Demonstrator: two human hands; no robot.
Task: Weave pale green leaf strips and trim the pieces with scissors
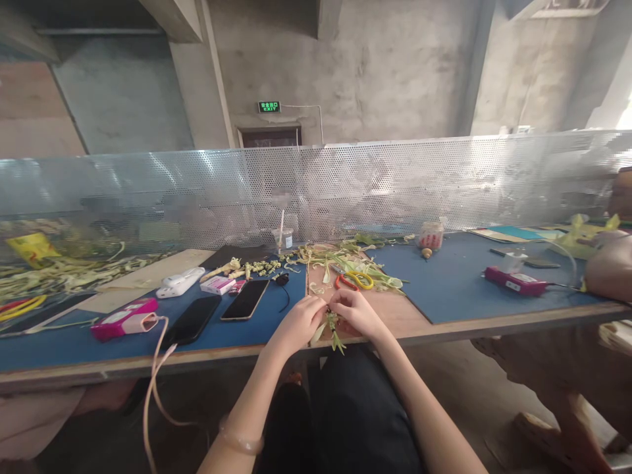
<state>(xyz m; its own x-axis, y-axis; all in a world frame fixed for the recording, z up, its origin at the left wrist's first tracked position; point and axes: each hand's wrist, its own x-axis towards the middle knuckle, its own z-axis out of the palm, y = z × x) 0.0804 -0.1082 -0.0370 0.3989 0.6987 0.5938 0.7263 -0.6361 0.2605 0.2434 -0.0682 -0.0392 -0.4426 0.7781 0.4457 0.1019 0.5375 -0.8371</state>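
My left hand [302, 320] and my right hand [359, 315] meet at the table's front edge, both with fingers closed in a pinch. Between them hangs a small piece of pale green leaf strips [332, 324], narrow at the top with leafy ends spreading downward. My fingertips cover its upper part. Just beyond my hands lie scissors [364, 280] with red and yellow handles. Around and behind the scissors spreads a loose heap of pale green leaf strips [348, 253]. Small knotted green pieces [264, 268] are laid out to the left of the heap.
Left of my hands are two dark phones [245, 300], a pink box-shaped device [126, 318] with a cable, a white power strip [180, 282] and a small carton [218, 284]. A jar [431, 236] stands at right, near another person's hand [609, 263]. A perforated metal screen [345, 178] closes the back.
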